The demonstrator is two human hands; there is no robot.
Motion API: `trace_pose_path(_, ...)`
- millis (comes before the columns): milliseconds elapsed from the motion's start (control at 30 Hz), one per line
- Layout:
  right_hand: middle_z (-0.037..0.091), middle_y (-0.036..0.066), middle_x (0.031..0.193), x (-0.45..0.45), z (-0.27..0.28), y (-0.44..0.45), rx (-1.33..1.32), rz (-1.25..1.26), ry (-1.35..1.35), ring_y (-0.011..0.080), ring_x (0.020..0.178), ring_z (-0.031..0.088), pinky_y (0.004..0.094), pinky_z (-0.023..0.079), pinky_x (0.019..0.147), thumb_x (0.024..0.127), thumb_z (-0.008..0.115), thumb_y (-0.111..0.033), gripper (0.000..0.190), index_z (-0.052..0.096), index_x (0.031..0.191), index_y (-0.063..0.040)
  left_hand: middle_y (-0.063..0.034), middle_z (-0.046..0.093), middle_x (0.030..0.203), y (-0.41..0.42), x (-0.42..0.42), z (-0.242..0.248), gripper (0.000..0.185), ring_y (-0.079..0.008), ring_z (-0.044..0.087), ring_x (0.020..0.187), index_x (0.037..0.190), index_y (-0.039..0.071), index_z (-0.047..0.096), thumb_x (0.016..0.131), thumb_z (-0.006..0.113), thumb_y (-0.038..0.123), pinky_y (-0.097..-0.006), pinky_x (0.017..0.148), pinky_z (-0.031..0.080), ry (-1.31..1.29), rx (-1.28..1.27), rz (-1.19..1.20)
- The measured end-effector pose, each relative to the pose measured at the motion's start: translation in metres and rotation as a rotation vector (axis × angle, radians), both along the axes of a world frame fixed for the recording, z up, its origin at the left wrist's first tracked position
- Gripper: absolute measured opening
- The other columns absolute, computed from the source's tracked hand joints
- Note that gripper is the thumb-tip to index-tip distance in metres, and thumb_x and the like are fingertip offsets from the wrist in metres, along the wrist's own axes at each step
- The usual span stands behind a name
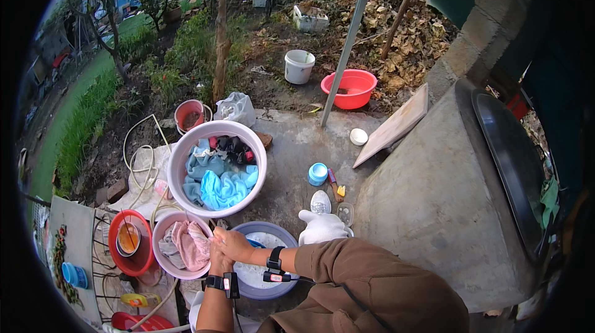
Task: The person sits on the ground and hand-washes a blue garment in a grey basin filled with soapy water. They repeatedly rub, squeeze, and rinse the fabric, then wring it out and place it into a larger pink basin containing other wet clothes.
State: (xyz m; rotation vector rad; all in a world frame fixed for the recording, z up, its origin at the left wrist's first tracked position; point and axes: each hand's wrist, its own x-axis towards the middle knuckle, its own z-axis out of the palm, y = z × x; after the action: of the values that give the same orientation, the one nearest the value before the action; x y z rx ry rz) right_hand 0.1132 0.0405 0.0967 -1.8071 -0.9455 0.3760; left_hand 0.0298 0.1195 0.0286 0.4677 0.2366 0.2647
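Observation:
My left hand (219,253) and my right hand (234,245) are closed together over the right rim of a small pink basin (160,251). A pink cloth (190,240) runs from the basin up to my fingers; the gripped part is mostly hidden. Beside it in the basin lies a greyish cloth (171,245). Under my right forearm stands a grey-purple basin (290,240) of sudsy water (253,272), with something blue (255,243) partly hidden in it. Above my hands, a large pale basin (174,170) holds blue cloth (225,190) and dark cloth (232,147).
Left are a red basin (148,244) with a bowl inside, a yellow bottle (139,299) and a hose (151,165). A blue tub (318,174) and brush (333,184) lie beyond my shoe (320,202). A metal pole (351,40) and board (395,124) stand ahead; a concrete block (427,203) is right.

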Motion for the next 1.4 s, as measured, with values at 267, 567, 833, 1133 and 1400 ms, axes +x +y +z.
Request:
trace_pose_path(267,0.063,0.023,0.076,0.003,-0.001,0.008,-0.19,0.113,0.141,0.0466,0.076,0.062,0.056,0.044,0.063,0.092,0.058,-0.031,0.026,0.049,0.091,-0.006,-0.0065,0.066,0.104,-0.017,0.005,0.018,0.03,-0.0217,0.065,0.091,0.11,0.01,0.057,0.102,0.05,0.038,-0.0385,0.079,0.055,0.35,-0.143,0.096)
trace_pose_path(567,0.062,0.023,0.073,-0.001,0.009,0.004,-0.19,-0.048,0.051,0.0467,0.074,0.061,0.0574,0.043,0.061,0.093,0.057,-0.031,0.026,0.05,0.09,-0.006,-0.0041,0.065,0.097,-0.028,0.016,0.034,0.023,-0.0192,0.066,0.084,0.105,0.012,0.058,0.102,0.05,0.033,-0.0338,0.07,0.056,0.481,-0.199,0.18)
trace_pose_path(833,0.059,0.02,0.066,0.007,-0.002,0.008,0.001,-0.269,-0.072,0.0452,0.067,0.059,0.0529,0.041,0.055,0.095,0.058,-0.03,0.029,0.048,0.082,-0.006,-0.0041,0.068,0.099,-0.026,0.018,0.032,0.029,-0.0208,0.067,0.087,0.108,0.01,0.061,0.101,0.05,0.036,-0.0355,0.077,0.057,0.43,-0.232,0.157)
trace_pose_path(1133,0.058,0.021,0.068,0.01,-0.008,0.011,0.042,-0.122,-0.083,0.0444,0.066,0.058,0.0529,0.041,0.056,0.093,0.06,-0.027,0.026,0.047,0.086,-0.005,-0.0075,0.067,0.108,-0.02,0.017,0.029,0.033,-0.0223,0.066,0.097,0.114,0.007,0.059,0.104,0.044,0.035,-0.0365,0.086,0.055,0.294,-0.204,0.115)
trace_pose_path(1400,0.059,0.02,0.068,0.023,-0.031,0.021,-0.079,-0.189,0.069,0.0426,0.066,0.059,0.0518,0.04,0.056,0.093,0.06,-0.033,0.031,0.05,0.081,-0.005,-0.0083,0.065,0.115,-0.014,0.016,0.015,0.041,-0.0257,0.063,0.108,0.12,0.01,0.057,0.102,0.043,0.044,-0.0418,0.094,0.052,0.336,-0.159,0.186)
